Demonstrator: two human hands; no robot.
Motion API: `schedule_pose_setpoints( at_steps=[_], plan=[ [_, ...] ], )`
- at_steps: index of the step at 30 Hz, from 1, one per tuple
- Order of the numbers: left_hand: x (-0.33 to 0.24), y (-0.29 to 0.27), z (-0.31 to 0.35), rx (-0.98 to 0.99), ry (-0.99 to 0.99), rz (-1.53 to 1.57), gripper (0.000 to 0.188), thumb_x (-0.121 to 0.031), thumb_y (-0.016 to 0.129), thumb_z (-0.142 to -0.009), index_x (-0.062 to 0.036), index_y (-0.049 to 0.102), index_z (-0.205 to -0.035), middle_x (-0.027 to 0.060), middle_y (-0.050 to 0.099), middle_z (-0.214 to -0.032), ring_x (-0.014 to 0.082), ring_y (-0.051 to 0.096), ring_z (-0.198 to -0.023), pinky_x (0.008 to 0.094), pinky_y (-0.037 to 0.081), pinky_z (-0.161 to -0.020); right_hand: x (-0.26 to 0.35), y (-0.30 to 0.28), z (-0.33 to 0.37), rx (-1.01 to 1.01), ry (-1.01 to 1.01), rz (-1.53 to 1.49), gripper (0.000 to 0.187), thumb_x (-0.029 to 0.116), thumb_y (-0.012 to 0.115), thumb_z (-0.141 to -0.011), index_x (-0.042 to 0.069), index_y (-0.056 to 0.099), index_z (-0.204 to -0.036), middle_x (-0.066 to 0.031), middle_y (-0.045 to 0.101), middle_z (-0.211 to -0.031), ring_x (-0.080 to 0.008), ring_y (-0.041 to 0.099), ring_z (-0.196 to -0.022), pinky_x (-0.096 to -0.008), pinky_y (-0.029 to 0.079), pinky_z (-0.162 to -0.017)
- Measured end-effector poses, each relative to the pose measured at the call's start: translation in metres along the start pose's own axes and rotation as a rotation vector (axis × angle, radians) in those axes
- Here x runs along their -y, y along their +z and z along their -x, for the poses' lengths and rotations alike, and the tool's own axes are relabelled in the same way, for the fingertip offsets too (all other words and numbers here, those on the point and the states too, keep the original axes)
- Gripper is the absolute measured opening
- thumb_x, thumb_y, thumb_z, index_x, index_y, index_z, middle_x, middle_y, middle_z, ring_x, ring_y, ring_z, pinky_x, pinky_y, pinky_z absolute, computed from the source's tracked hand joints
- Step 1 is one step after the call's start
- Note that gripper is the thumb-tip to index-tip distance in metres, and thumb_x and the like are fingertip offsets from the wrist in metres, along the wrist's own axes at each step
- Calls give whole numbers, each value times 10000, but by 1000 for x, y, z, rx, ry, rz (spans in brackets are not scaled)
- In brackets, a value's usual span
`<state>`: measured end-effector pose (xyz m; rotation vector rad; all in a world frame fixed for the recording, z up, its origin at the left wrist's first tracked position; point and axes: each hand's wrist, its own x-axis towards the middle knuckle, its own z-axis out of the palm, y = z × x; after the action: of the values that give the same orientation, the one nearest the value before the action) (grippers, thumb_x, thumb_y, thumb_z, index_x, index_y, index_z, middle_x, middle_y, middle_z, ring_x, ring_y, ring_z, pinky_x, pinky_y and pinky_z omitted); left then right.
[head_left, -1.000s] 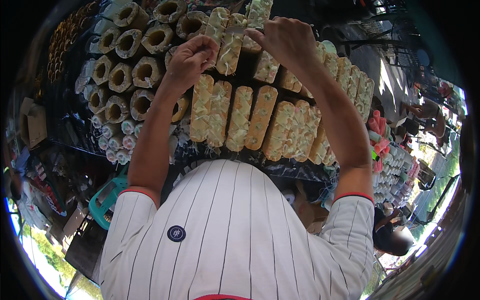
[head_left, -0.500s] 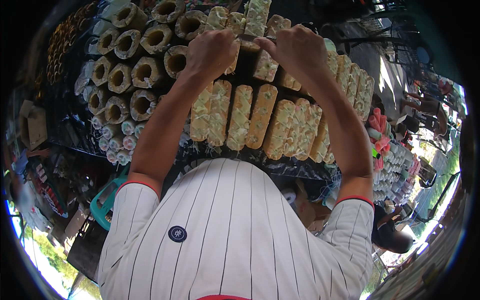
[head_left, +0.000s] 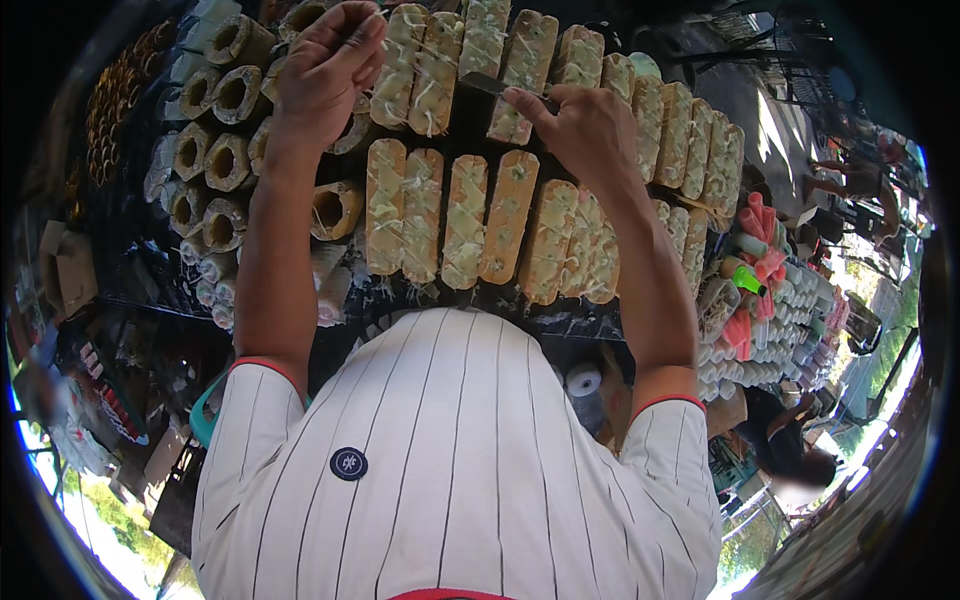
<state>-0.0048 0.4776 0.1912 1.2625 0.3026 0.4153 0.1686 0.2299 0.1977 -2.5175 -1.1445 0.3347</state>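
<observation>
My right hand (head_left: 590, 125) is closed on a knife (head_left: 484, 83), whose dark flat blade points left over the gap between the far-row blocks. Next to its fingertips stands a long tan block (head_left: 525, 65) with a pale, waxy-looking face and loose white strands. Up at the left, my left hand (head_left: 325, 75) is raised with thumb and fingers pinched; what they hold, if anything, is too small to make out. Right of it stand similar upright blocks (head_left: 398, 70). A nearer row of such blocks (head_left: 464, 220) lies between my forearms.
Hollow six-sided tan tubes (head_left: 238, 92) are stacked at the left, partly behind my left forearm. Pink rolled pieces (head_left: 760, 225) and a bright green object (head_left: 747, 280) lie at the right. A cardboard box (head_left: 66, 268) is at the far left. Other people are in the right background.
My left hand has moved left and up, away from my right hand, and is now pinched in the air. My right hand has shifted slightly nearer, still on the knife.
</observation>
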Motion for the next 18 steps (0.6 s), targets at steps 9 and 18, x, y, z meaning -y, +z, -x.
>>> schedule_pose_setpoints(
  at_steps=[9, 18],
  plan=[
    [38, 21, 51, -154, -49, -906, 224, -230, 584, -1068, -21, 663, -1087, 144, 734, -998, 309, 732, -941, 451, 543, -812, 32, 20, -44, -24, -313, 374, 693, 713, 583, -977, 88, 777, -748, -122, 733, -679, -273, 775, -677, -401, 634, -589],
    [47, 54, 32, -99, 64, -1473, 181, -212, 631, -1018, -41, 672, -1059, 175, 760, -1019, 382, 753, -938, 488, 601, -811, 24, 28, -44, -158, -427, 383, 791, 770, 503, -981, 80, 686, -639, -88, 670, -608, -252, 732, -595, -404, 597, -539]
  ],
)
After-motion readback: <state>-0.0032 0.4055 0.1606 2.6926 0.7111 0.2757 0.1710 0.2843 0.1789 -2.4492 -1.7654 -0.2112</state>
